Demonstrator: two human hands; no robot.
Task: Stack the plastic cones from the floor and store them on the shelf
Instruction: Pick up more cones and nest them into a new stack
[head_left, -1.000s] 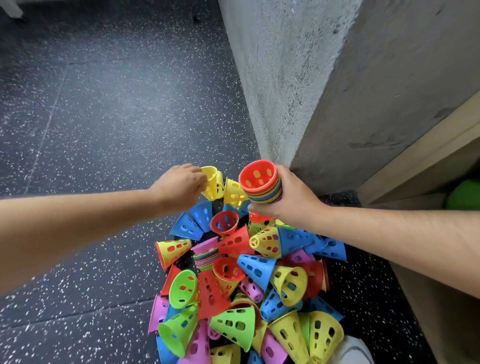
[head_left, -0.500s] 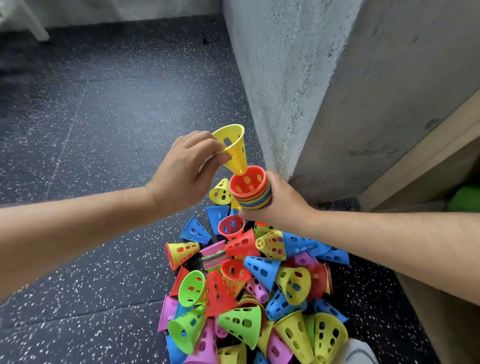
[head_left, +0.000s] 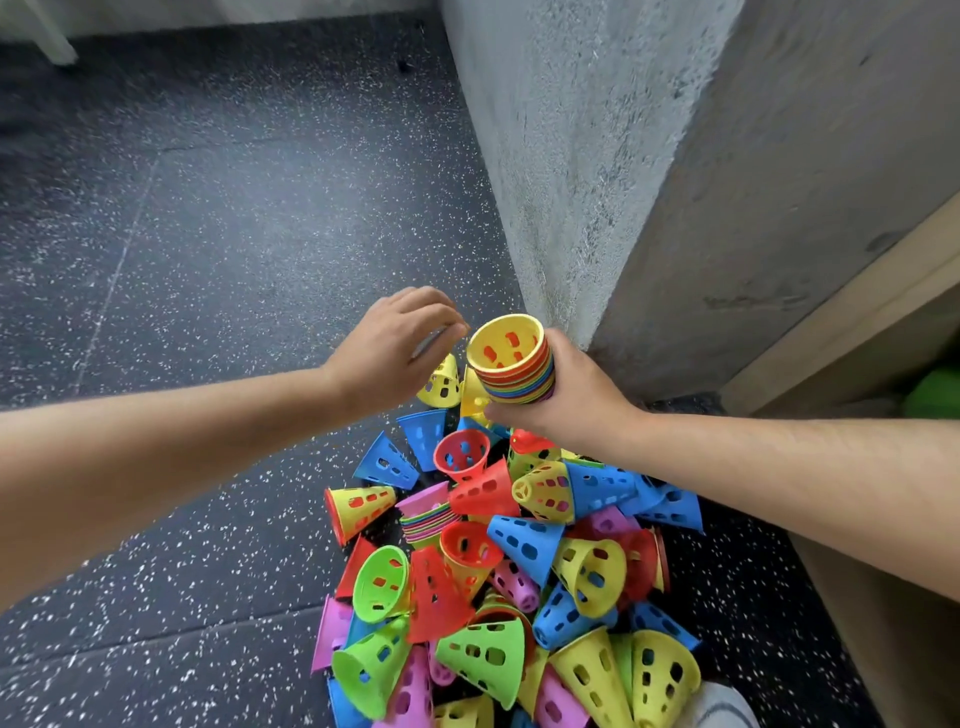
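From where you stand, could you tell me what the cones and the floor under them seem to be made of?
Cones: thin moulded plastic, smooth, slightly glossy, with punched holes. Floor: probably rubber matting, matt black with pale speckles and visible tile seams.

speckled dark floor (head_left: 218, 249), loose cone pile (head_left: 498, 587)

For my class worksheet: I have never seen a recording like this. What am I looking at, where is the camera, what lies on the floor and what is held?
No machine here: a person's two bare arms, filmed by one camera worn on the head, looking forward and down. The right hand grips a nested stack of cones, a yellow one uppermost. The left hand hovers beside it, holding nothing. Below, a pile of loose coloured cones lies on the dark speckled floor, next to a concrete pillar.
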